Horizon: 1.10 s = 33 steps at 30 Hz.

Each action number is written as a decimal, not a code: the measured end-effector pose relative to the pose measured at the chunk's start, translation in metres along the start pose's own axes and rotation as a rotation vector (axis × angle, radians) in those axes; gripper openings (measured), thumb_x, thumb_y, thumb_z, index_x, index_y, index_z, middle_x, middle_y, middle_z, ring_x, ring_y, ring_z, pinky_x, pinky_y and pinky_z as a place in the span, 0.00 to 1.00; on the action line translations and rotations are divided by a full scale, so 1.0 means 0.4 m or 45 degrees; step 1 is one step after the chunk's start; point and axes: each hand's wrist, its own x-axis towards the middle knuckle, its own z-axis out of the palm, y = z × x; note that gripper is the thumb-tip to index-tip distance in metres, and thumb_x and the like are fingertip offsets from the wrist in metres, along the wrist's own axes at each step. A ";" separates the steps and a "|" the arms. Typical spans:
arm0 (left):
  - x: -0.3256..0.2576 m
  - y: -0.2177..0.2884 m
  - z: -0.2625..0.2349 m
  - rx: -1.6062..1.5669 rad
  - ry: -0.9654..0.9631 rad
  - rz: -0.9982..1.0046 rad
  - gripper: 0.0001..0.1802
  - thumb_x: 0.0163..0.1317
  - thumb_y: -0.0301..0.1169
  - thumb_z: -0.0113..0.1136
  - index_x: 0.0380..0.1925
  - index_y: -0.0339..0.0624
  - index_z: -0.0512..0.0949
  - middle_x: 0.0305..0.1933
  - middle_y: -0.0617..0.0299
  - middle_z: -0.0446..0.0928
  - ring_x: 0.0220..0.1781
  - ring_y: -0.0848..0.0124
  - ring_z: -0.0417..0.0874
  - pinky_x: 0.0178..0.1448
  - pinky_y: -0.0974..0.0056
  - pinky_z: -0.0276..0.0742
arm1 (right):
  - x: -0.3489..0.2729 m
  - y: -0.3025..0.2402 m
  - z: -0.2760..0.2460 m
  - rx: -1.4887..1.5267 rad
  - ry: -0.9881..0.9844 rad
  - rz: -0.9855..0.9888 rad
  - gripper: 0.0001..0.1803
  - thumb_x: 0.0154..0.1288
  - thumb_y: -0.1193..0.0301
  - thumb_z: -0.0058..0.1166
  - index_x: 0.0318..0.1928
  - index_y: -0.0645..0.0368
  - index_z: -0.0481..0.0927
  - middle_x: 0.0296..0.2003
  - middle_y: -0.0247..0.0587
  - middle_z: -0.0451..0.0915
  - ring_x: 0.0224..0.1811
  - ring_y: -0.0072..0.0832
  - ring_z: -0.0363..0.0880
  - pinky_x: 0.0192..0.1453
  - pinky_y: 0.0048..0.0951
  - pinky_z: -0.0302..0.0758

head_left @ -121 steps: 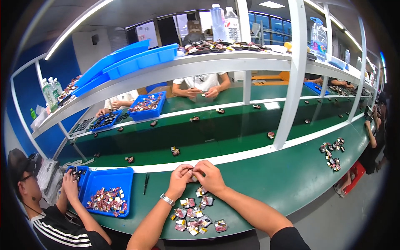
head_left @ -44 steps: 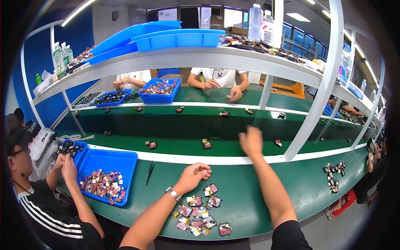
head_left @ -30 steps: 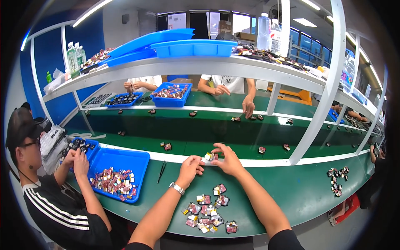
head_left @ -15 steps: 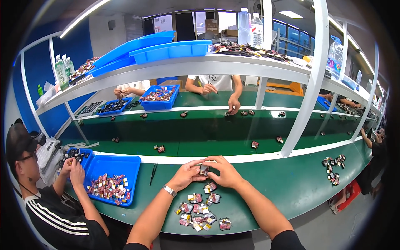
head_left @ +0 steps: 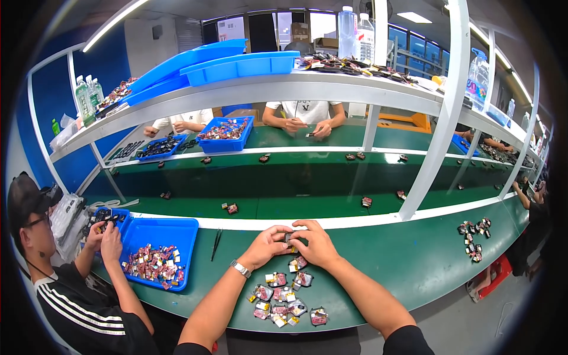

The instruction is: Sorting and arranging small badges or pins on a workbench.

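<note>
Both hands meet above the green bench, near its far white edge. My left hand [head_left: 264, 247], with a metal-banded watch on its wrist, pinches one side of a small dark electronic module [head_left: 290, 236]. From the other side my right hand [head_left: 318, 244] grips the same module, its thumb and fingers covering much of it. A bit of yellow shows just under the module. Between my forearms lies a loose cluster of similar modules [head_left: 284, 296], with clear-looking casings, red boards and white and yellow parts. Left of my hands, black tweezers [head_left: 216, 244] rest on the bench.
A blue tray [head_left: 160, 229] of red-and-white parts stands left, beside a seated co-worker [head_left: 71, 284]. Beyond the white rail, a green belt [head_left: 284, 204] carries scattered modules. A slanting white post [head_left: 435, 118] and a shelf [head_left: 236, 92] frame the space ahead. More modules [head_left: 473, 236] lie right.
The held module has turned, now showing its dark side, and my fingers have shifted around it. Modules on the belt have drifted slightly right. The co-worker opposite has drawn a hand back from the belt.
</note>
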 end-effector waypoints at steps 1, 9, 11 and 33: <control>0.002 -0.003 -0.001 0.001 -0.002 0.001 0.20 0.66 0.17 0.48 0.58 0.40 0.67 0.56 0.59 0.74 0.58 0.70 0.77 0.63 0.63 0.77 | -0.001 0.000 0.001 -0.001 0.002 -0.001 0.07 0.57 0.71 0.61 0.36 0.56 0.84 0.52 0.41 0.76 0.58 0.40 0.71 0.62 0.37 0.70; 0.007 -0.018 -0.009 0.031 0.082 -0.044 0.16 0.68 0.22 0.50 0.56 0.40 0.68 0.54 0.58 0.74 0.57 0.68 0.78 0.61 0.59 0.79 | -0.004 -0.003 -0.007 0.082 -0.128 -0.073 0.06 0.57 0.70 0.60 0.35 0.56 0.84 0.53 0.40 0.76 0.59 0.39 0.71 0.63 0.37 0.69; 0.007 -0.018 -0.008 0.003 0.082 -0.029 0.16 0.69 0.23 0.48 0.56 0.40 0.68 0.54 0.58 0.73 0.57 0.69 0.77 0.61 0.59 0.79 | -0.005 0.000 -0.006 0.090 -0.100 -0.056 0.06 0.57 0.70 0.60 0.35 0.56 0.84 0.53 0.40 0.76 0.59 0.39 0.71 0.63 0.37 0.69; 0.008 -0.025 -0.017 -0.139 0.094 0.009 0.13 0.70 0.27 0.51 0.54 0.44 0.69 0.53 0.58 0.76 0.56 0.69 0.78 0.59 0.61 0.77 | -0.024 0.026 0.089 0.411 0.161 0.284 0.09 0.59 0.70 0.61 0.40 0.55 0.87 0.52 0.40 0.79 0.50 0.34 0.80 0.55 0.32 0.77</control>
